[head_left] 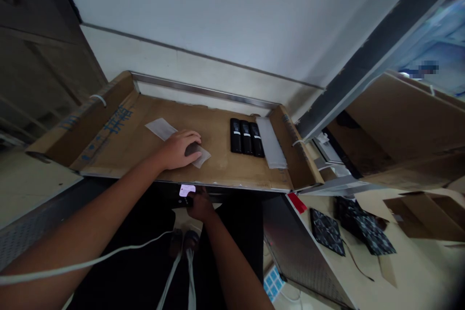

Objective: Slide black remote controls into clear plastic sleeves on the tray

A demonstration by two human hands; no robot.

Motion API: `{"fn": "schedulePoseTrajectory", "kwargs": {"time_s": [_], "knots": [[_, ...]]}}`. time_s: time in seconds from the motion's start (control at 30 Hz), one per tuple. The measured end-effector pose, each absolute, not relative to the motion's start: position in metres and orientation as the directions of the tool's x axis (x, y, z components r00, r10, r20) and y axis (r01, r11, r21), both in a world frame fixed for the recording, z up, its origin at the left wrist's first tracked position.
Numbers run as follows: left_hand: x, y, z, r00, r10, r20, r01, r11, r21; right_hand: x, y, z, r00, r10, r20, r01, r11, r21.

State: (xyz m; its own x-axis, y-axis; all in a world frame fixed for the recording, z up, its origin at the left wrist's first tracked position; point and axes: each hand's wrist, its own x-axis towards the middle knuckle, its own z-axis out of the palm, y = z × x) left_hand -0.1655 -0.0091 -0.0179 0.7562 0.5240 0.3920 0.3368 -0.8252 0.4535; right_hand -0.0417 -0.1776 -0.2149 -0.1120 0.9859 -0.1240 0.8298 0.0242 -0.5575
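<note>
My left hand (180, 149) lies over a translucent white plastic sleeve (160, 128) on the cardboard-lined shelf. Its fingers are slightly curved, with a gap between thumb and forefinger; part of the sleeve is hidden beneath it. Below the shelf's front edge, my right hand (202, 207) is closed on a black device (180, 202), much of it in shadow. A pale label (187, 190) shows at its top. Three slim black devices with white labels (246, 137) lie side by side on the shelf. Right of them is a stack of translucent sleeves (272, 143).
Cardboard walls (87, 116) rise at both ends of the shelf (214, 169). A white cable (109, 255) crosses my left forearm. A large cardboard box (407, 126) stands to the right. Dark patterned items (327, 230) and an open carton (425, 215) lie lower right.
</note>
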Motion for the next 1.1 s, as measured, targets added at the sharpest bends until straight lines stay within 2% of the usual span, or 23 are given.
{"fn": "schedulePoseTrajectory", "kwargs": {"time_s": [0.27,0.67,0.93,1.1], "knots": [[-0.166,-0.009,-0.016,0.761,0.519,0.389,0.337,-0.829,0.445,-0.049,-0.166,-0.217,-0.098,0.981,-0.166,0.893,0.013,-0.449],[-0.166,-0.009,-0.017,0.753,0.525,0.397,0.343,-0.828,0.445,-0.05,-0.166,-0.218,-0.08,0.989,-0.124,0.877,0.011,-0.48],[-0.166,-0.009,-0.018,0.755,0.522,0.396,0.343,-0.83,0.44,-0.039,-0.176,-0.213,0.054,0.988,-0.146,0.899,-0.111,-0.423],[-0.166,-0.009,-0.018,0.753,0.525,0.396,0.339,-0.826,0.45,-0.039,-0.178,-0.211,0.04,0.988,-0.151,0.906,-0.1,-0.411]]}}
